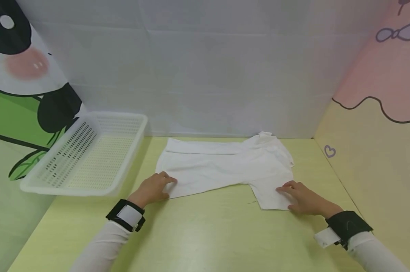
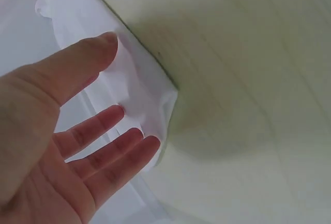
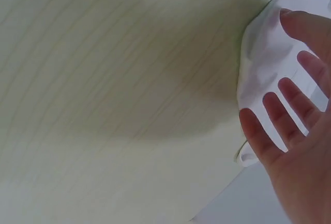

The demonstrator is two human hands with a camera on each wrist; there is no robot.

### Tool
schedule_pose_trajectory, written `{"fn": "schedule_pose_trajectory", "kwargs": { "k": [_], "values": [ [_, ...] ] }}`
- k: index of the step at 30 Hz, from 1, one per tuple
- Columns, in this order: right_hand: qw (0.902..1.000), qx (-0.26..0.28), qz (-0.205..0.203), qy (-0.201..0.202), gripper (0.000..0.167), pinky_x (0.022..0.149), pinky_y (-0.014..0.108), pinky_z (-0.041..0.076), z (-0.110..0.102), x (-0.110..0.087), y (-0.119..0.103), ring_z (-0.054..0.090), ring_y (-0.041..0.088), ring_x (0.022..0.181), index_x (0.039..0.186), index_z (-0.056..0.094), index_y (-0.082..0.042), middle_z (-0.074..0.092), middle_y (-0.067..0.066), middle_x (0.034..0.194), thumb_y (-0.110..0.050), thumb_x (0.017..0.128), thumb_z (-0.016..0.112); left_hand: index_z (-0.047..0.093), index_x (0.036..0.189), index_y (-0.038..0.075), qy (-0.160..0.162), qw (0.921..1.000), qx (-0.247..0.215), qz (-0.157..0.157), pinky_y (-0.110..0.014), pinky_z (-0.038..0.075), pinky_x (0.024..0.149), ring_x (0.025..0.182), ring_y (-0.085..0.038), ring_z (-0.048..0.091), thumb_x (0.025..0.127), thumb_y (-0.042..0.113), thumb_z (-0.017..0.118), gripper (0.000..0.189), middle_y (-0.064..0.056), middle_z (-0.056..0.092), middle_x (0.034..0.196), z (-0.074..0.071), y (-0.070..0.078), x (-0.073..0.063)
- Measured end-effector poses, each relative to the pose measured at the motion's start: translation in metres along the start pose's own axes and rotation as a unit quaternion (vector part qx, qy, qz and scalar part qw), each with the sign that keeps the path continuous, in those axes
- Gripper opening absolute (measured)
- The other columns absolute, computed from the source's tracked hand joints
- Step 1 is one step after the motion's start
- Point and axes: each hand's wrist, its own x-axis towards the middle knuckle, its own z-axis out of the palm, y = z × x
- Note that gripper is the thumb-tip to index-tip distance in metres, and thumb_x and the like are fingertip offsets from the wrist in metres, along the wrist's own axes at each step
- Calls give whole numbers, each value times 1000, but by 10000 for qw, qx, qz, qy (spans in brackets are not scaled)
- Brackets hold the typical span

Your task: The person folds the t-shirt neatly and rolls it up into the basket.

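Observation:
A white short-sleeved shirt (image 1: 208, 166) lies sideways on the table, partly folded, with a sleeve pointing toward me at its right end. My left hand (image 1: 153, 189) is at the shirt's near left corner. In the left wrist view, the thumb and fingers of that hand stand apart, close over the white cloth (image 2: 137, 87). By the outer edge of the sleeve is my right hand (image 1: 303, 199). Its fingers are spread and loosely straight in the right wrist view, beside the cloth edge (image 3: 264, 53). Whether the fingertips touch the cloth is hard to tell.
A white perforated plastic basket (image 1: 123, 170) stands at the left, its interior facing up. The pale yellow-green table (image 1: 205, 238) meets a grey back wall (image 1: 205, 75) behind the shirt. A printed side panel (image 1: 371, 158) borders the right, another the left.

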Motion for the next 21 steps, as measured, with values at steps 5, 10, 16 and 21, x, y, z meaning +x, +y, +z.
{"fn": "schedule_pose_trajectory", "kwargs": {
  "k": [5, 10, 16, 21],
  "values": [
    [9999, 85, -80, 20, 64, 86, 49, 43, 0, 2, 1, 48, 36, 108, 126, 53, -5, 50, 19, 123, -8, 67, 78, 64, 116, 16, -96, 9999, -2, -44, -41, 49, 74, 96, -31, 56, 69, 16, 77, 49, -12, 56, 110, 3, -1, 2],
    [9997, 153, 21, -198, 59, 85, 45, 43, 1, 3, -1, 49, 30, 104, 126, 53, -6, 51, 15, 118, -7, 71, 74, 66, 112, 16, -84, 9999, -21, -82, -40, 48, 72, 93, -29, 55, 68, 16, 78, 46, -10, 56, 106, 6, -2, 4],
    [9993, 368, 38, -47, 42, 73, 31, 42, 1, 7, -6, 46, 17, 87, 111, 60, -10, 52, 5, 100, 1, 71, 68, 65, 106, 15, -10, 9999, 81, -63, -38, 47, 69, 83, -25, 54, 69, 14, 78, 39, -7, 53, 96, 6, -3, 8],
    [9991, 421, -45, -52, 30, 65, 25, 42, 5, 10, -7, 45, 9, 75, 97, 59, -13, 50, -2, 87, 4, 72, 65, 61, 94, 14, 34, 9999, 115, -9, -36, 46, 63, 71, -21, 53, 71, 12, 76, 27, -4, 51, 86, 5, -1, 10]
  ]
}}
